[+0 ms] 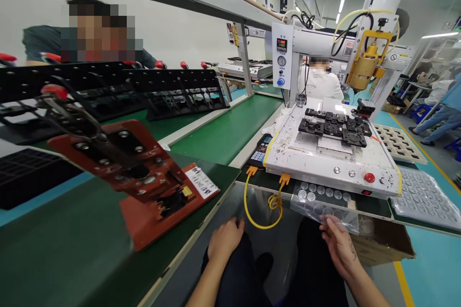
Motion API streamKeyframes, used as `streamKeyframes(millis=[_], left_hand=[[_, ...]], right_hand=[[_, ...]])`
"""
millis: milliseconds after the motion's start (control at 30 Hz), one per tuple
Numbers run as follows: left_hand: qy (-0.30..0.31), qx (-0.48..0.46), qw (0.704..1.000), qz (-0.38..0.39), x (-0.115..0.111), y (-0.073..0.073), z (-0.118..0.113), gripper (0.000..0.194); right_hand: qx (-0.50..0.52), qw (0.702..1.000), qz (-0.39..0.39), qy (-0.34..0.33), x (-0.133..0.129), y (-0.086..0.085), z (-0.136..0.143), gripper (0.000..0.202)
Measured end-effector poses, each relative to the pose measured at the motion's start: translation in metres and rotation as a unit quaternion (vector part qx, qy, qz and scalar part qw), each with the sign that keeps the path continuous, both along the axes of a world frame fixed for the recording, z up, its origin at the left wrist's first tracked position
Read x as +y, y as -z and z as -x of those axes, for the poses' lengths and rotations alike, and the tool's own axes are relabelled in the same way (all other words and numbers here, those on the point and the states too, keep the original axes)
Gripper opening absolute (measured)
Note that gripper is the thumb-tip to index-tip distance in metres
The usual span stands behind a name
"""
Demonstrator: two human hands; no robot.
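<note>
My left hand (224, 240) rests on my dark-trousered knee, fingers curled, holding nothing that I can see. My right hand (338, 242) pinches the near edge of a clear plastic blister tray (320, 204) of round silver parts, which sticks out from under the white dispensing machine base (324, 158). A red toggle-clamp fixture (144, 182) sits on the green bench to my left.
Black jigs (333, 129) lie on the machine bed under a yellow dispensing head (367, 64). A yellow cable (262, 201) loops down in front. More blister trays (425, 199) lie at right, black racks (173, 91) at left. One person sits behind the racks, another behind the machine.
</note>
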State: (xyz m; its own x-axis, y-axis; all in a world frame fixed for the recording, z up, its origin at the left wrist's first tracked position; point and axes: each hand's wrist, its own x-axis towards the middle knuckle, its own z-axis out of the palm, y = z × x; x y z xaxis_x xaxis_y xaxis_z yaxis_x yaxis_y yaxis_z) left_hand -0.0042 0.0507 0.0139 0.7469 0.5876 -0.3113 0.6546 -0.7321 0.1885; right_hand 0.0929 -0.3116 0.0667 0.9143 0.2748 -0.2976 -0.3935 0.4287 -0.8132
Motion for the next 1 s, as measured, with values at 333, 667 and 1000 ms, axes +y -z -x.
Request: streamKeyframes(millis=[333,667,1000], left_hand=[[-0.004,-0.003,1.000,0.008,0.000,-0.002,0.000,0.056],[-0.005,-0.008,1.000,0.020,0.002,-0.002,0.003,0.058],[-0.003,-0.009,1.000,0.026,0.003,0.000,0.000,0.058]], right_hand=[[-0.037,0.999,0.026,0.005,-0.009,-0.013,0.044,0.047],[-0.045,0.999,0.004,-0.008,-0.003,-0.024,0.042,0.072],[-0.032,0.999,0.012,0.003,0.007,-0.033,0.030,0.061]])
